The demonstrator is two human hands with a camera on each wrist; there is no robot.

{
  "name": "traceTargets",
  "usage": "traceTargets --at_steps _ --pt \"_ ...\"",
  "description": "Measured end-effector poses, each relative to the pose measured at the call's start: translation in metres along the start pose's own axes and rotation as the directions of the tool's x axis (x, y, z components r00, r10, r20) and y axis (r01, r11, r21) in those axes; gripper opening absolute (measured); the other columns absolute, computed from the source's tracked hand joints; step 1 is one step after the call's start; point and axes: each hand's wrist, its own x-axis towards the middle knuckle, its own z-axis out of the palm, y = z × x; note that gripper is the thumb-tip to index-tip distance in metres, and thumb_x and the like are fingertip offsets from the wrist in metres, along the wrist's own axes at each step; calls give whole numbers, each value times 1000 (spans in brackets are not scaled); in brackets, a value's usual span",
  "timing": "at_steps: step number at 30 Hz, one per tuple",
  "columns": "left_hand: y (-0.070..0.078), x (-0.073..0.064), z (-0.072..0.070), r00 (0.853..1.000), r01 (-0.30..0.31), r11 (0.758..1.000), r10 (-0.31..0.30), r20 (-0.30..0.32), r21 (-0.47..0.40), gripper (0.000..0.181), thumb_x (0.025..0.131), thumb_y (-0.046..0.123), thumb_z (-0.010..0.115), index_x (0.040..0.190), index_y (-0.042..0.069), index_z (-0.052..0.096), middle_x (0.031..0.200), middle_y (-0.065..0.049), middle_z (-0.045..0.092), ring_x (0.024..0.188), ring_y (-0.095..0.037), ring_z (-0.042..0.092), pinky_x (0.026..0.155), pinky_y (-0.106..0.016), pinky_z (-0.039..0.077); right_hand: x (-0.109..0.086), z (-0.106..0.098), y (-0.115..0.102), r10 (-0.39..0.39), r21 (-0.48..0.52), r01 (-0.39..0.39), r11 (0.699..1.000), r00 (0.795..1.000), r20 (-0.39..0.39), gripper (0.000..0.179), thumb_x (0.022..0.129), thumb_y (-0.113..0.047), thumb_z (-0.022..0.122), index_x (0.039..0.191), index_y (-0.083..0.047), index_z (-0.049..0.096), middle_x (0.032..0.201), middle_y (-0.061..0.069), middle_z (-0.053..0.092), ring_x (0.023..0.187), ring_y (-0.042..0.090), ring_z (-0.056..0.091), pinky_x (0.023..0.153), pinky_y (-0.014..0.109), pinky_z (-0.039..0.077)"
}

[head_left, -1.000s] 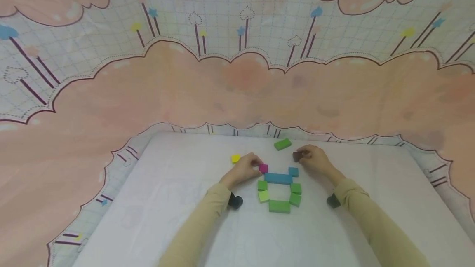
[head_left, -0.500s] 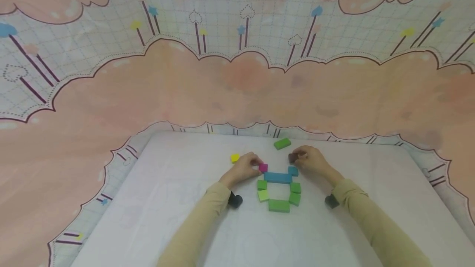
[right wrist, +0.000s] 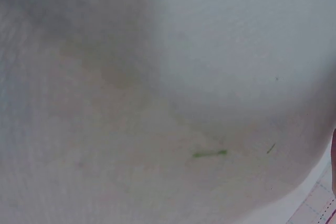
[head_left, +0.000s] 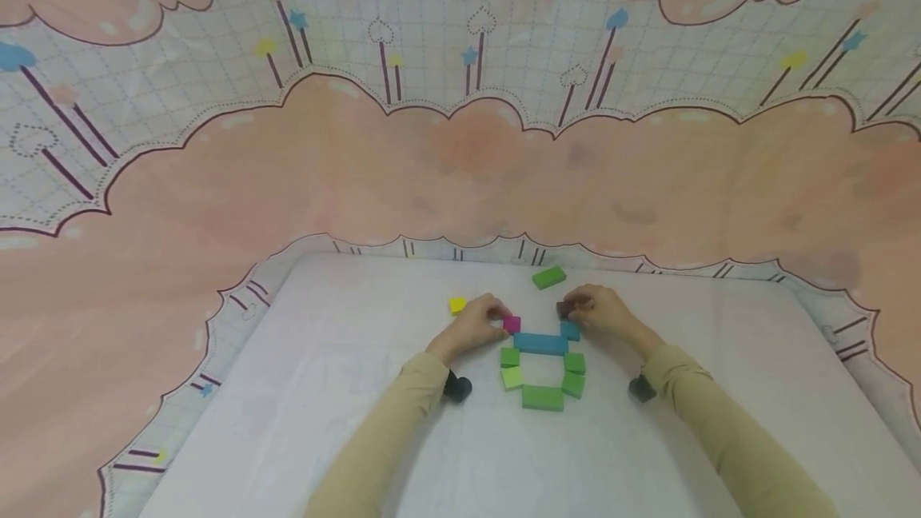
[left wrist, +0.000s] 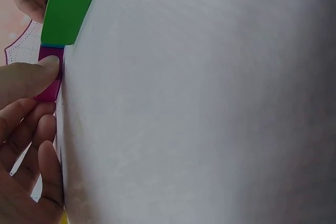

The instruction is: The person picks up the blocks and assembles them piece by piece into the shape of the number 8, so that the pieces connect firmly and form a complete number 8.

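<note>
Magenta block (head_left: pixel 512 324) between left fingers (head_left: pixel 496 316)

Two hands work with little blocks on a white table (head_left: pixel 345 390). The left hand (head_left: pixel 471 328) pinches a pink block (head_left: pixel 512 324). The right hand (head_left: pixel 600 312) holds a dark brown block (head_left: pixel 565 309) just above a small blue block (head_left: pixel 571 331). A yellow block (head_left: pixel 457 305) sits near the left hand.

Head camera looks down from afar; wrist cameras skim the white table (head_left: pixel 345 390) closely.
</note>
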Motion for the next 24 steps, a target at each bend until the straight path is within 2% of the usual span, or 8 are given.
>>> traceTargets --at_steps 11,18,24 --pt "1 1 0 1000 15 1000 -15 1 -9 29 82 12 72 110 15 65 111 0 63 110 -18 57 101 -35 47 1 1 0 -18 -3 18 1000 1000 23 32 85 -3 65 116 2 63 116 21 64 106 37 59 92 49 51" --pt "2 -1 0 1000 9 1000 -9 -1 -10 29 82 12 72 110 15 65 111 0 63 111 -18 57 102 -36 46 0 2 0 12 4 -12 1000 1000 29 30 89 -3 59 119 0 63 116 19 64 109 35 58 93 49 50" --pt "1 0 1 1000 4 1000 -4 -10 8 29 82 12 71 111 15 65 111 0 63 111 -18 57 101 -35 47 -2 3 1 -1 15 1 1000 1000 16 29 91 -3 56 119 1 62 117 20 64 108 36 59 93 49 51"
